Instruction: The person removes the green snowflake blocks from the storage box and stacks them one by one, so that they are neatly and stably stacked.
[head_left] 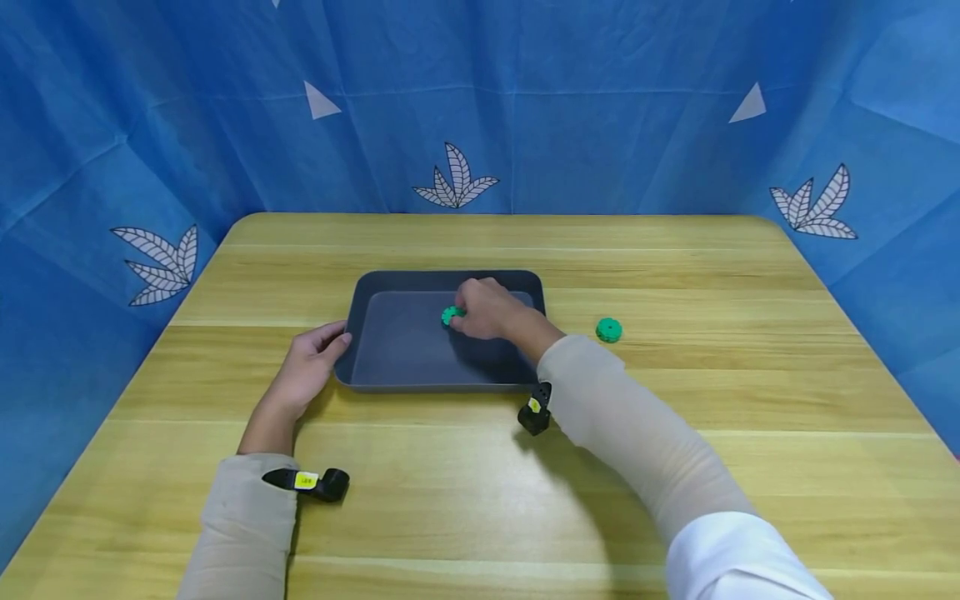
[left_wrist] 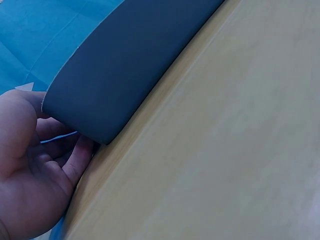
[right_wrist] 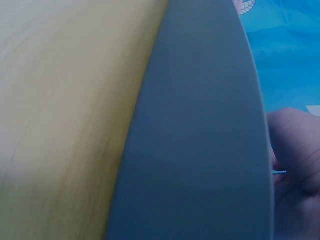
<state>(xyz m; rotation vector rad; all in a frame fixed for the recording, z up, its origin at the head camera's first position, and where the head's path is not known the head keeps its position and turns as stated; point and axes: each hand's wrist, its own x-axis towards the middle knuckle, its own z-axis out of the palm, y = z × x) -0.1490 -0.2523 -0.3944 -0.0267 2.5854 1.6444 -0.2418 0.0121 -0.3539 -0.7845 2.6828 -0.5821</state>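
Observation:
A shallow dark grey tray lies on the wooden table. At its left end my left hand grips the rim; in the left wrist view the thumb is over the rim and the other fingers are against the outside wall. Over the tray, my right hand pinches a small green notched disc between thumb and fingers. The tray's front wall fills much of the right wrist view and hides the disc there. Another round green notched piece, perhaps a small stack, sits right of the tray.
The light wooden table has rounded far corners. Behind and beside it hangs a blue curtain with white leaf prints and triangles. The right forearm crosses the tray's front right corner.

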